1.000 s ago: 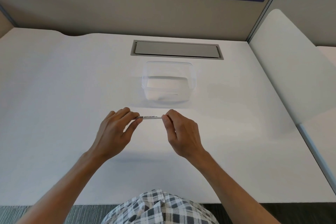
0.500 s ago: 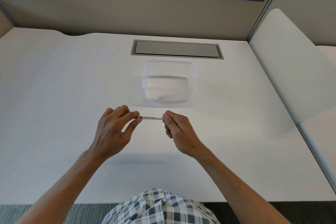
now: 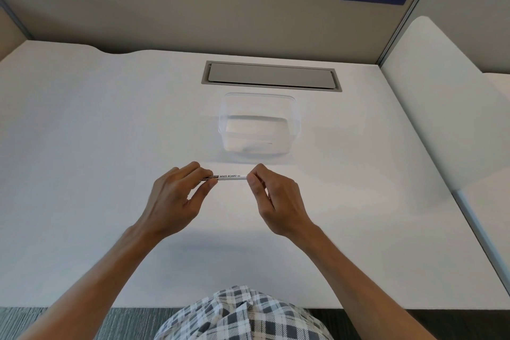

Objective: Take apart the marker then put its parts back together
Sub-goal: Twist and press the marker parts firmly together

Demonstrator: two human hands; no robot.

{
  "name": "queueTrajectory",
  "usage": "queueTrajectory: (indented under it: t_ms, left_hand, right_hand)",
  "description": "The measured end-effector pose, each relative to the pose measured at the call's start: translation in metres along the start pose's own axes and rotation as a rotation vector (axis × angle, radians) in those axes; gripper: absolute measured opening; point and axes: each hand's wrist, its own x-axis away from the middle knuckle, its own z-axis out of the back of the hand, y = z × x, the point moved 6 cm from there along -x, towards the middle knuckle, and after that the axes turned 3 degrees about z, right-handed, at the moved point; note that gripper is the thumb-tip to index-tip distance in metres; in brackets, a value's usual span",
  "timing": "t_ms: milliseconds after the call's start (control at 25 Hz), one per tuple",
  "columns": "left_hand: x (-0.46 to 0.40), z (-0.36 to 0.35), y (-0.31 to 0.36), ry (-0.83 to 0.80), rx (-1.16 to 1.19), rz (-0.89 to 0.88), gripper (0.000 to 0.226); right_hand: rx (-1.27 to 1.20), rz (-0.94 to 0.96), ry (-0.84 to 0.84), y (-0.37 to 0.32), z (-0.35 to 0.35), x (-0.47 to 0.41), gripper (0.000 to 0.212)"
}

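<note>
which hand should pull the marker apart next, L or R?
Probably right. The right hand pinches just the marker's end with its fingertips, free to pull off; the left hand grips the barrel and can brace it.

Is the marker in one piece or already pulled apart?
One piece: the marker spans unbroken between left hand and right hand, each pinching an end.

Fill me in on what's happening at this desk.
A person holds a whiteboard marker level above the white desk, the left hand pinching one end and the right hand the other. It looks in one piece. A clear plastic container stands just beyond it.
</note>
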Motion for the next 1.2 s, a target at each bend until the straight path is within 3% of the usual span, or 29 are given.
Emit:
queueTrajectory:
  t_ms: [160, 440, 640, 800, 960, 1080, 1200]
  left_hand:
    - [-0.001, 0.001, 0.003, 0.012, 0.021, -0.002, 0.026]
    - [-0.003, 0.004, 0.014, 0.131, -0.186, -0.141, 0.021]
    - [-0.002, 0.001, 0.018, 0.199, -0.305, -0.237, 0.014]
    - [-0.001, -0.004, 0.011, 0.175, -0.214, -0.106, 0.017]
    - [0.000, -0.011, 0.010, 0.120, -0.092, 0.021, 0.022]
    - [0.002, -0.017, 0.009, 0.076, 0.017, 0.129, 0.024]
    - [0.004, -0.027, 0.008, -0.022, 0.185, 0.188, 0.023]
  right_hand:
    - [-0.094, 0.027, 0.005, 0.001, 0.000, -0.001, 0.029]
    - [-0.694, -0.357, -0.098, 0.011, -0.013, -0.001, 0.038]
    - [-0.793, -0.564, -0.207, 0.018, -0.016, 0.000, 0.042]
    - [-0.666, -0.491, -0.029, 0.019, -0.013, 0.001, 0.037]
    - [-0.772, -0.452, 0.193, 0.021, -0.004, 0.000, 0.014]
    - [-0.855, -0.464, 0.238, 0.023, -0.002, -0.001, 0.001]
    - [-0.884, -0.501, 0.276, 0.027, -0.001, -0.001, 0.003]
